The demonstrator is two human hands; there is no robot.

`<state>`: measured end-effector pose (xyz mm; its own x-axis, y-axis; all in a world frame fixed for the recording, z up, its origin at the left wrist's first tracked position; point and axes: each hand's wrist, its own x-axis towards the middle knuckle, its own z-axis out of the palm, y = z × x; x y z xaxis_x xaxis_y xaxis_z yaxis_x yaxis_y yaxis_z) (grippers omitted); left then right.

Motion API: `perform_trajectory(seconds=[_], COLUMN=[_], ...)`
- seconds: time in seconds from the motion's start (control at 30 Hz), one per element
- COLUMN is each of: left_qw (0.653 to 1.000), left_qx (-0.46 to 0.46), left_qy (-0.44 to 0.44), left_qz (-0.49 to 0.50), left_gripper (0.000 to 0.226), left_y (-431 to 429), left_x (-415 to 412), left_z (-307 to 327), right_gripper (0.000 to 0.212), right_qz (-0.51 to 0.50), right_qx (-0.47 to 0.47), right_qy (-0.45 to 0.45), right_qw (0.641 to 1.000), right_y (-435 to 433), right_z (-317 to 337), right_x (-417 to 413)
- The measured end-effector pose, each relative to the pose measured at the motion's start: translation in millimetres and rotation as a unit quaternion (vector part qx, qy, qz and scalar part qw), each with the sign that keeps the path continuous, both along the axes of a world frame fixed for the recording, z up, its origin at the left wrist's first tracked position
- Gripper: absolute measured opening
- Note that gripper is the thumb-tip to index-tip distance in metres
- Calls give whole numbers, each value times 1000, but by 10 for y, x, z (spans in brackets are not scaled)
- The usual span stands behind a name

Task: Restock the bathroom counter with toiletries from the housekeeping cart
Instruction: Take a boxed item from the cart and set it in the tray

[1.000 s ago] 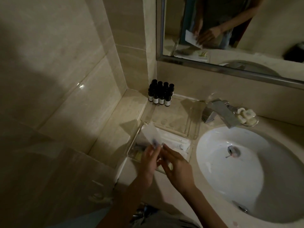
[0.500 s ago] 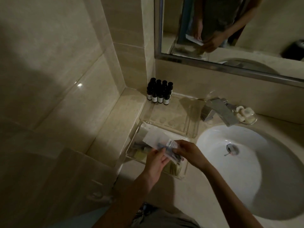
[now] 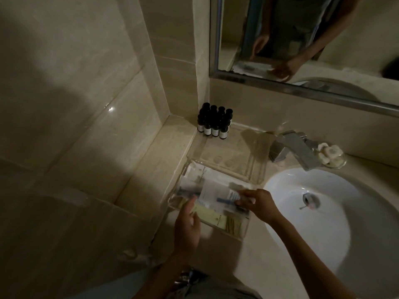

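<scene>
A clear acrylic tray [image 3: 243,233] sits on the counter left of the sink and holds several toiletry packets. On top lies a white packet [image 3: 216,196] with a blue item inside. My right hand [image 3: 258,205] pinches the packet's right end with curled fingers, low over the tray. My left hand [image 3: 187,222] is blurred at the tray's front left, its fingers relaxed, the tips near the packet's left edge. A pale yellow packet [image 3: 212,220] shows underneath, towards the front of the tray.
A second clear tray [image 3: 228,161] stands behind the first, with several small dark bottles [image 3: 216,125] at its back corner. The faucet [image 3: 296,151], a soap dish [image 3: 331,157] and the white sink [image 3: 336,214] lie to the right. The mirror [image 3: 302,33] hangs above; the wall is at the left.
Both hands have lowered the white packet from an upright hold into the tray, where it now lies flat. My left hand has slid back towards the tray's front left.
</scene>
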<state>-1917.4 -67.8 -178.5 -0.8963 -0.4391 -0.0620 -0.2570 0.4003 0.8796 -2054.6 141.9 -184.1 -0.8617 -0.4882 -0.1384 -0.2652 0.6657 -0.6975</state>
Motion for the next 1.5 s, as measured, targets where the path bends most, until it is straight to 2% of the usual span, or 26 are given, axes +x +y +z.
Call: perform_trajectory(seconds=[0.07,0.13,0.2,0.27,0.37,0.43,0.57,0.67,0.83,1.03,1.17,1.37,1.43,1.5], left_qw=[993,972,947,923,901,892,887,886,888,885,876,883,879,875], left_qx=[-87,-165,-216,-255,-293,-306,-315,-312,-328,-333,-356,-351,-343,-338], left_qy=[3,-8,-37,-93,-158,-171,-167,-179,-184,-183,-186,-170,-194,-216], left_qz=[-83,-170,-237,-271,-279,-287,-295,-293,-263,-268,-266,-262,-270,-270], left_gripper=[59,61,60,56,58,64,59,60,61,63,59,69,72,69], left_y=[58,102,158,212,231,218,182,186,221,173,157,96,44,3], left_x=[-8,-27,-70,-123,-191,-198,-176,-159,-106,-136,-108,-118,-143,-164], left_z=[-35,-69,-58,-37,-70,-100,-115,-81,-82,-105,-145,-111,-53,-54], right_gripper=[32,41,38,33,40,39,45,35,41,36,43,55,55,62], right_qz=[14,28,20,5,8,11,-6,-2,-7,-25,-66,-102,-95,-57], right_qx=[32,82,93,78,69,76,93,105,128,158,173,175,159,185], right_qy=[28,26,47,77,108,119,147,159,146,140,139,190,218,230], right_qw=[999,996,994,994,992,990,985,982,981,977,973,961,958,954], right_y=[4,19,25,24,3,-16,-5,73,45,-61,-152,-211,-198,-186], right_z=[-30,-71,-72,-56,-32,-31,-31,-63,-87,-72,-42,-26,-24,-69], right_x=[57,110,144,158,165,181,302,427,487,447,521,721,810,934])
